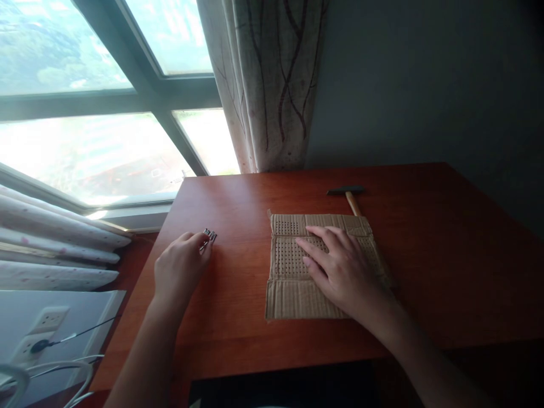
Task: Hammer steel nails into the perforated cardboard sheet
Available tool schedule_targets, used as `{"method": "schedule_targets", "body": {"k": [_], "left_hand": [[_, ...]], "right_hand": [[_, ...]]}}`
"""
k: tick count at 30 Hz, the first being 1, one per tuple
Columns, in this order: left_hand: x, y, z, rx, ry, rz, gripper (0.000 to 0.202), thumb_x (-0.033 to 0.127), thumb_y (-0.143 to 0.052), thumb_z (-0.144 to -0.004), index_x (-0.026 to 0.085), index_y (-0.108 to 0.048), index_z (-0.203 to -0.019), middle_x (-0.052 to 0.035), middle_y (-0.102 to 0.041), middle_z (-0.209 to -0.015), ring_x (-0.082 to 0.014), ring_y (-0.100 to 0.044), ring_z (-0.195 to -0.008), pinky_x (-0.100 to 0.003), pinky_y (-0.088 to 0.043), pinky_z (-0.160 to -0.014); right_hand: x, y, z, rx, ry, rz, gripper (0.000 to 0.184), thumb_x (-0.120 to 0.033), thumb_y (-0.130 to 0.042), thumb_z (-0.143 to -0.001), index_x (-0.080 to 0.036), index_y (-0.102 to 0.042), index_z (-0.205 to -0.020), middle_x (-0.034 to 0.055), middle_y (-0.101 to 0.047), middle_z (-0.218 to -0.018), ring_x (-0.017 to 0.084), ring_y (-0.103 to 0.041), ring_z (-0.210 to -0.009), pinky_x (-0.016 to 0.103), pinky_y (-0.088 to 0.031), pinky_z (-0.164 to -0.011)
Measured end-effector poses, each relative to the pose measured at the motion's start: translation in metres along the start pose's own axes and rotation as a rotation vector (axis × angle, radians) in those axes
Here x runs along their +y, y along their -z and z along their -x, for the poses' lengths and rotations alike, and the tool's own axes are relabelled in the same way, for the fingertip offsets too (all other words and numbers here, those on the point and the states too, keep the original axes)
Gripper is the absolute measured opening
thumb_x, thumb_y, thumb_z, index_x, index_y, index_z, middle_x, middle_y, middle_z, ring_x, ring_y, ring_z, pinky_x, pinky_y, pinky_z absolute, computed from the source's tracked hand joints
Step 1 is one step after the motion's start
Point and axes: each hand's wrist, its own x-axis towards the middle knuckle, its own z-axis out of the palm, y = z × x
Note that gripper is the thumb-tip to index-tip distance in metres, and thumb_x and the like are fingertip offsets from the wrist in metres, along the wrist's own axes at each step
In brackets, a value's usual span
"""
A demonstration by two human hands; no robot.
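Note:
My left hand (182,259) is over the left part of the table, its fingers closed on a small bunch of shiny metal pieces (209,233). They look like nails or screws, but I cannot tell which. To the right, a folded piece of corrugated cardboard (297,297) lies on the tabletop, with rows of small holes punched through its middle and upper panels. My right hand (340,266) rests on it, fingers spread and pointing left. Part of the cardboard is hidden beneath that hand.
A hammer (351,195) with a wooden handle lies behind the cardboard, its handle end hidden. The reddish-brown table (442,243) reaches back to the wall and a patterned curtain (276,85). A window (80,153) is at left, with a wall socket (50,319) and cables lower down.

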Motion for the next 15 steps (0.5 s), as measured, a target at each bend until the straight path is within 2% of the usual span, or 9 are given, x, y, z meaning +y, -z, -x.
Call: {"method": "schedule_targets", "body": {"k": [3,7,11,15], "left_hand": [[-0.003,-0.002,-0.002,0.031,0.02,0.002,0.029,0.049,-0.054,-0.093,0.027,-0.073,-0.097,-0.0056,-0.072,-0.1,-0.0258,-0.067,-0.081,-0.032,-0.037,-0.057],[-0.01,-0.005,-0.005,0.091,0.022,-0.003,0.036,0.051,-0.056,-0.091,0.025,-0.072,-0.111,-0.01,-0.07,-0.113,-0.0301,-0.067,-0.096,-0.034,-0.046,-0.066],[-0.01,-0.009,-0.005,-0.022,0.013,0.054,0.042,0.051,-0.056,-0.091,0.022,-0.068,-0.117,-0.0112,-0.069,-0.114,-0.0308,-0.067,-0.099,-0.035,-0.048,-0.069],[-0.004,-0.012,-0.004,-0.04,-0.035,0.141,0.028,0.039,-0.052,-0.093,0.022,-0.07,-0.107,-0.0083,-0.069,-0.11,-0.0245,-0.068,-0.091,-0.032,-0.046,-0.069]], "right_hand": [[0.0,-0.001,0.0,0.004,-0.001,-0.001,0.037,-0.033,-0.05,-0.101,-0.028,-0.066,-0.134,0.009,-0.061,-0.139,0.03,-0.053,-0.124,0.05,-0.047,-0.099],[0.001,-0.002,0.0,0.017,0.0,-0.008,0.037,-0.033,-0.051,-0.1,-0.029,-0.067,-0.133,0.0088,-0.061,-0.139,0.03,-0.053,-0.123,0.05,-0.048,-0.097],[0.002,-0.002,0.001,0.024,0.002,-0.021,0.036,-0.033,-0.051,-0.1,-0.029,-0.066,-0.133,0.0088,-0.061,-0.139,0.031,-0.053,-0.123,0.051,-0.048,-0.096],[0.003,-0.003,0.002,0.019,0.005,-0.025,0.037,-0.033,-0.05,-0.101,-0.029,-0.066,-0.134,0.0086,-0.06,-0.14,0.03,-0.053,-0.123,0.051,-0.048,-0.098]]}}
